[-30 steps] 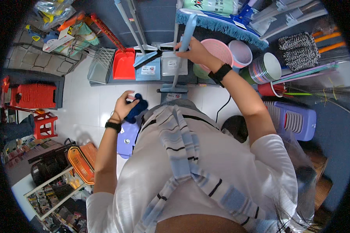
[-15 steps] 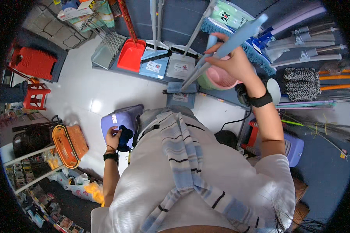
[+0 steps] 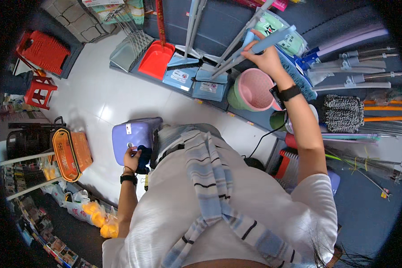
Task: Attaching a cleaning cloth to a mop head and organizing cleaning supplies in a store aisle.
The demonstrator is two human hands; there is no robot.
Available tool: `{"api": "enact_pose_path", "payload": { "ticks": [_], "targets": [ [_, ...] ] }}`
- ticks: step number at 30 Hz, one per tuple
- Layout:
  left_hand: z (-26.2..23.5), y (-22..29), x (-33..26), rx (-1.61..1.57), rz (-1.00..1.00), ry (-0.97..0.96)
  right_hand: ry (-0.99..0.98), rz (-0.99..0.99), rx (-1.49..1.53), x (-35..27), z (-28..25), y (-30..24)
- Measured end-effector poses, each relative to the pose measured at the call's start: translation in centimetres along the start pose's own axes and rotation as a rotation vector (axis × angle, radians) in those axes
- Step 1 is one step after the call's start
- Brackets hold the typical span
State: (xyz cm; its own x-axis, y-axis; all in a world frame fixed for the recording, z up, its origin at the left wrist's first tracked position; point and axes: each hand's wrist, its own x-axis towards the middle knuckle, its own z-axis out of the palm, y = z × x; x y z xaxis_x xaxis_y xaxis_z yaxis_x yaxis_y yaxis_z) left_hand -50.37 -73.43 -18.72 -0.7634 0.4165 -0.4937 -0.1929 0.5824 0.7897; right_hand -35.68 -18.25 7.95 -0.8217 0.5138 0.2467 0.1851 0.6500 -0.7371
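My right hand (image 3: pixel 264 57) is closed around the light blue upper ends of two handles, with a long handle (image 3: pixel 279 37) sticking out past it. These slant down to a blue broom head (image 3: pixel 211 76) and a light blue dustpan (image 3: pixel 210 90) at the front edge of the dark shelf. Low on the left, my left hand (image 3: pixel 130 159) is closed on a dark blue, lumpy thing (image 3: pixel 143 157) whose kind I cannot make out. It hangs against a purple plastic bin (image 3: pixel 131 133) with a white label.
A red dustpan (image 3: pixel 156 59) and another blue dustpan (image 3: pixel 182 73) stand to the left. A pink basket (image 3: pixel 254 87) sits beside my right forearm, with mops (image 3: pixel 343 114) farther right. An orange shopping basket (image 3: pixel 78 154) and red stool (image 3: pixel 41 91) are at left.
My right hand has carried the broom and dustpan away from me, from over the floor to the shelf edge among the other dustpans. My left hand stays by the purple bin.
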Motion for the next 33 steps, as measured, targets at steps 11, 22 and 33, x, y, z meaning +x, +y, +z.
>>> {"api": "enact_pose_path", "payload": {
  "ticks": [11,22,33],
  "targets": [
    [-0.3,-3.9,-2.4,0.057,-0.090,0.018,0.145,0.045,-0.181,1.1,0.8,-1.1],
    [-1.1,-6.1,-2.8,0.137,-0.194,-0.021,0.120,-0.050,-0.157,1.3,1.6,0.7],
    [-1.8,-9.0,-2.3,0.133,-0.284,-0.061,0.158,0.048,-0.373,2.7,1.8,1.8]
  ]
}}
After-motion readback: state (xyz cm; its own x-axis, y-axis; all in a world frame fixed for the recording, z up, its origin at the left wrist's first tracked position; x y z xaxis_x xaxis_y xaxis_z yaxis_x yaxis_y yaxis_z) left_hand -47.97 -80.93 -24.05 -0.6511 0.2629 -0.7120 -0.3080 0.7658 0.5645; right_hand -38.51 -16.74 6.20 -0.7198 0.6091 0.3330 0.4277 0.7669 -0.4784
